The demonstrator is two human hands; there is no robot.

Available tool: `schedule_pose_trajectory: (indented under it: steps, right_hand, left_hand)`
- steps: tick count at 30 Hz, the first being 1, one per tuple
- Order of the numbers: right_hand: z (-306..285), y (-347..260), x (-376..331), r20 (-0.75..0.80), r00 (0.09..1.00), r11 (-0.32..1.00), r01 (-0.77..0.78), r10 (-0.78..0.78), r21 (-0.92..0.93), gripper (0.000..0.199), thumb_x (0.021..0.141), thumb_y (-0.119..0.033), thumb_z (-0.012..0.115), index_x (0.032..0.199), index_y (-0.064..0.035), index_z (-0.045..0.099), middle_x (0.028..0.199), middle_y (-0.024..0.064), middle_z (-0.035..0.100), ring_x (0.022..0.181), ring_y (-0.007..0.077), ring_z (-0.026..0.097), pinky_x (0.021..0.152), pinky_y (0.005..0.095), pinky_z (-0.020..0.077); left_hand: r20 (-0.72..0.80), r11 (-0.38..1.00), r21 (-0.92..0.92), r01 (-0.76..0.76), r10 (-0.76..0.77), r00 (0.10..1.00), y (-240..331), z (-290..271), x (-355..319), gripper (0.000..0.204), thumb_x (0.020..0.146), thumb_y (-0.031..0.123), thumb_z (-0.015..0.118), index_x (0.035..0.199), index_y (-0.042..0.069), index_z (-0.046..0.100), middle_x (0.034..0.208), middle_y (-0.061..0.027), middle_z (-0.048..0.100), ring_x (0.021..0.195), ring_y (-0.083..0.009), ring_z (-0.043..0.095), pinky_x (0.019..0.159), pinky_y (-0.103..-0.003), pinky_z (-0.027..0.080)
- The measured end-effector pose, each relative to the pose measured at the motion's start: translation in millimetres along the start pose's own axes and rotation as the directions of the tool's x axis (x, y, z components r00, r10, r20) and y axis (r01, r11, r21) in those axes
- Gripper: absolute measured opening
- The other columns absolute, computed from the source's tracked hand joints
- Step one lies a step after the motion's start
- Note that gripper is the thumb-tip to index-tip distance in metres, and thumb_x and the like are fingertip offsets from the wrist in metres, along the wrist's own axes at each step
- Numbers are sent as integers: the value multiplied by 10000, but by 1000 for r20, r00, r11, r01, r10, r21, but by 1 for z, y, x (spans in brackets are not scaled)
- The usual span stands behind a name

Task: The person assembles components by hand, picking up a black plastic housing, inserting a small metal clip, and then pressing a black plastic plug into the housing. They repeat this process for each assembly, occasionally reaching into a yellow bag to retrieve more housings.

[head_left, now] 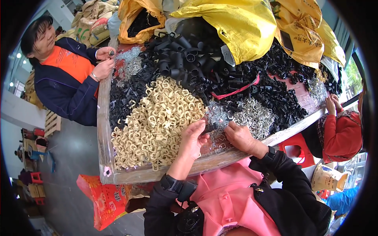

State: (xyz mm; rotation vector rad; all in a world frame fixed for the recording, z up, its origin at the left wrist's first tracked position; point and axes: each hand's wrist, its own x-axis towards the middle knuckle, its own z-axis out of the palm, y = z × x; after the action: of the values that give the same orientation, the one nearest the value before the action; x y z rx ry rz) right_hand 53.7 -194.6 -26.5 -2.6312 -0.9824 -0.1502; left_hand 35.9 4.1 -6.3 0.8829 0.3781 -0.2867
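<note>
left hand: (193, 138) fingers pinched on a small black plastic piece (209, 128), at worktop's near edge.
right hand: (239, 135) fingers curled, tips meeting the same piece; hands close together.
piece: short, dark, shape too small to tell.
under hands: silver metal clips (252, 116), loose heap.
left of hands: beige plastic clips (155, 122), big pile.
beyond: black tubes (185, 55), yellow sacks (236, 27).
worktop: (103, 129) wooden rim.
</note>
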Motion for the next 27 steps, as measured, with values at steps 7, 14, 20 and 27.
schedule_pose_trajectory:
  steps: [7,14,20,27]
  right_hand:
    - [2,1,-1,-50,998,999,43,-42,21,96,675,-108,538,692,-68,452,683,84,438,466,243,504,414,345,428]
    - [2,1,3,20,999,1000,27,-27,12,81,665,-99,543,688,-60,476,668,89,430,468,256,490,419,352,425]
    - [-14,1,2,66,981,818,-190,184,543,93,725,-106,569,767,-39,518,669,50,503,501,150,520,457,261,437]
    - [-34,-13,-1,415,880,24,-431,232,902,129,798,-138,559,832,-14,549,734,24,571,609,77,512,550,207,430]
  left_hand:
    - [76,976,-144,164,-154,985,-9,-5,-9,242,842,192,476,1000,12,511,827,-100,585,642,-148,576,528,-207,473]
    - [139,971,-156,180,-159,977,-12,-9,-18,270,842,167,469,1056,3,487,907,-124,579,746,-181,583,635,-239,489]
    - [152,971,-136,197,-176,973,-16,-9,-26,285,831,133,483,1084,1,472,943,-132,573,792,-194,581,670,-257,490]
    - [338,938,-196,287,-210,917,-19,-4,-27,331,818,141,510,1112,1,449,978,-137,559,825,-199,577,683,-252,493]
